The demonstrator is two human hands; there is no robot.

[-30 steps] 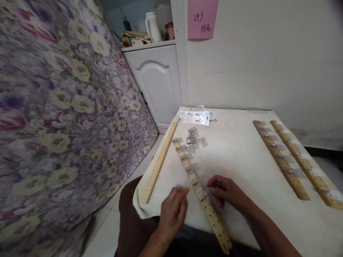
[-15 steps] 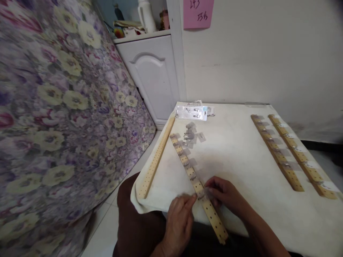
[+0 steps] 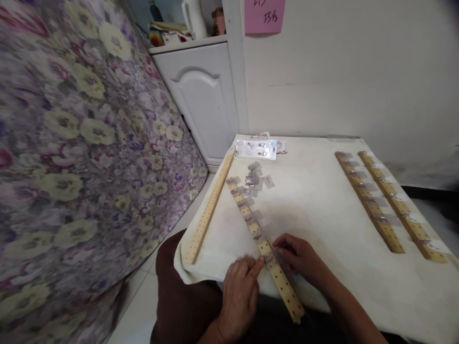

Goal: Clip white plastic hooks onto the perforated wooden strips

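Observation:
A long wooden strip with rows of holes [image 3: 251, 224] lies slanted on the white cloth-covered table [image 3: 322, 200]; small metal clips sit along its far half. My left hand [image 3: 240, 291] has its fingertips pressed against the strip's left side. My right hand [image 3: 299, 258] pinches at a small metal clip [image 3: 269, 258] on the strip, fingers curled. A loose heap of clips [image 3: 255, 180] lies beyond the strip's far end.
A second bare holed strip [image 3: 210, 210] lies along the table's left edge. Two strips fitted with clips [image 3: 369, 200] [image 3: 401, 205] lie at the right. A clear packet [image 3: 255, 149] sits at the back. A floral mattress [image 3: 71, 143] leans at left beside a white cabinet [image 3: 201, 95].
My left hand has moved right until its fingertips meet the strip. The right hand stays at the clip. The view has tipped down slightly.

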